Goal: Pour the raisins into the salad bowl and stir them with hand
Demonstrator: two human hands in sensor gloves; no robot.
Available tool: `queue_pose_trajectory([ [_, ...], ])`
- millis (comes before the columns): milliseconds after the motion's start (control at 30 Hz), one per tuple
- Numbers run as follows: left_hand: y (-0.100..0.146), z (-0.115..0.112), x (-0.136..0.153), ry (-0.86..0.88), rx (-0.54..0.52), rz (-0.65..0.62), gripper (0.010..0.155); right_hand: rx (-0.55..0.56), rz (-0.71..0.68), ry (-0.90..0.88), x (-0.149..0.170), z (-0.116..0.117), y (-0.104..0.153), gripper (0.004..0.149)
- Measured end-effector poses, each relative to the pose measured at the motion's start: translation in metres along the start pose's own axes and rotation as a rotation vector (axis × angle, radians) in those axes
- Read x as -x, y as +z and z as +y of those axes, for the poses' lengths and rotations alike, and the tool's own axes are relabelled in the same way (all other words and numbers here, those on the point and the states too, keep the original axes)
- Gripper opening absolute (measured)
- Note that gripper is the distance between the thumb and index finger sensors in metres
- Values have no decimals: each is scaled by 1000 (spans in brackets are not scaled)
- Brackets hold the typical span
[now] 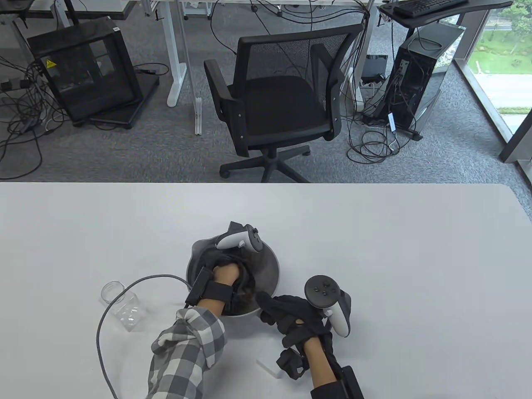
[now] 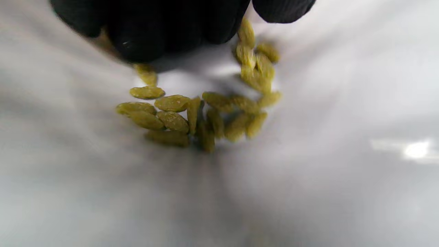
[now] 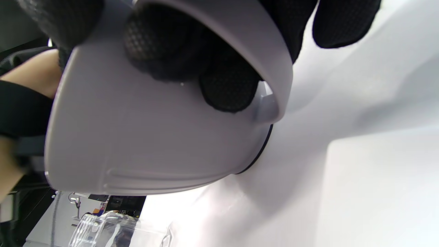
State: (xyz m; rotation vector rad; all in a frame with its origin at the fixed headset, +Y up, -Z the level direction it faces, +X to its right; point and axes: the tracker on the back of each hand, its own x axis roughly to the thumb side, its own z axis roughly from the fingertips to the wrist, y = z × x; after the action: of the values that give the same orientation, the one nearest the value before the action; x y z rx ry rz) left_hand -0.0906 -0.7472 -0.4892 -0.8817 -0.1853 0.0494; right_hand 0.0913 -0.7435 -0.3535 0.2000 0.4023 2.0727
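Note:
The grey salad bowl stands on the white table near its front middle. My left hand reaches down into it, and in the left wrist view its gloved fingers touch a loose heap of green-yellow raisins on the bowl's bottom. My right hand grips the bowl at its near right rim. In the right wrist view its fingertips press the bowl's outer wall. From above, the left hand hides the raisins.
An empty clear jar lies on its side left of the bowl, also seen as the jar under the bowl's edge. A grey cable loops from the left wrist. A flat white piece lies by my right wrist.

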Motion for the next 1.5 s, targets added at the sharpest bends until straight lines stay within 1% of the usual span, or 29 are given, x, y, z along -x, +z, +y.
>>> queue_pose_trajectory([
  [33, -4, 0, 3, 25, 30, -62, 50, -6, -9, 11, 0, 0, 0, 64],
  [100, -5, -2, 6, 208, 116, -217, 50, 15, -5, 3, 0, 1, 1, 64],
  [133, -3, -3, 7, 262, 141, -248, 49, 16, -6, 8, 0, 1, 1, 64],
  [200, -10, -10, 6, 397, 262, -374, 47, 25, -4, 15, 0, 0, 0, 64],
  [233, -15, -13, 4, 422, 314, -387, 48, 26, -4, 15, 0, 0, -1, 64],
  [267, -19, -14, 4, 382, 312, -292, 47, 21, -6, 21, 0, -1, -1, 64],
  [300, -26, -16, 5, 332, 289, -193, 48, 21, -6, 20, 0, -1, -1, 64],
  [400, -20, -8, 7, 102, 147, 75, 51, 32, 1, 27, 0, -1, -1, 65],
  [433, -20, -6, 8, 44, 116, 129, 52, 31, 3, 23, 0, -1, -1, 65],
  [467, -17, -2, 6, -47, 38, 172, 51, 18, 9, 12, 0, 0, -1, 65],
  [533, -10, 2, 3, -150, -92, 66, 48, 16, 10, 32, -3, 1, 1, 68],
  [633, 35, 11, 2, -48, -398, -109, 46, 61, -4, 150, -12, -2, 9, 82],
  [667, 84, 16, -1, 27, -545, -185, 46, 96, -22, 214, -18, -7, 12, 83],
  [700, 115, 18, 4, 89, -696, -247, 46, 133, -31, 266, -23, -14, 17, 84],
  [733, 165, 17, 5, 188, -831, -303, 46, 195, -55, 288, -29, -21, 24, 86],
  [800, 227, 4, 21, 339, -1030, -416, 47, 298, -128, 278, -43, -35, 40, 88],
  [833, 245, -4, 27, 379, -1073, -458, 50, 325, -174, 264, -49, -40, 47, 88],
  [867, 269, -19, 36, 406, -1101, -513, 58, 344, -238, 241, -57, -45, 57, 89],
  [967, 299, -63, 55, 434, -1071, -548, 88, 286, -344, 206, -68, -52, 78, 92],
  [1033, 299, -99, 70, 449, -1034, -526, 100, 194, -359, 197, -63, -50, 88, 95],
  [1067, 294, -109, 75, 471, -1026, -524, 104, 171, -353, 190, -60, -49, 89, 96],
  [1133, 271, -142, 88, 600, -976, -512, 107, 122, -295, 159, -41, -44, 83, 98],
  [1167, 262, -152, 91, 654, -947, -523, 108, 102, -271, 144, -34, -42, 77, 99],
  [1200, 244, -169, 97, 753, -915, -567, 108, 78, -219, 115, -21, -37, 68, 98],
  [1233, 237, -170, 98, 816, -858, -597, 108, 62, -173, 95, -9, -34, 61, 98],
  [1267, 229, -175, 102, 902, -714, -640, 108, 43, -117, 74, 2, -29, 54, 98],
  [1300, 222, -176, 102, 1000, -682, -678, 108, 12, -75, 46, 10, -26, 50, 98],
  [1400, 210, -174, 106, 978, -701, -683, 106, -9, -66, 42, 14, -25, 48, 98],
  [1500, 207, -171, 108, 819, -758, -609, 106, 24, -80, 81, 10, -27, 49, 97],
])
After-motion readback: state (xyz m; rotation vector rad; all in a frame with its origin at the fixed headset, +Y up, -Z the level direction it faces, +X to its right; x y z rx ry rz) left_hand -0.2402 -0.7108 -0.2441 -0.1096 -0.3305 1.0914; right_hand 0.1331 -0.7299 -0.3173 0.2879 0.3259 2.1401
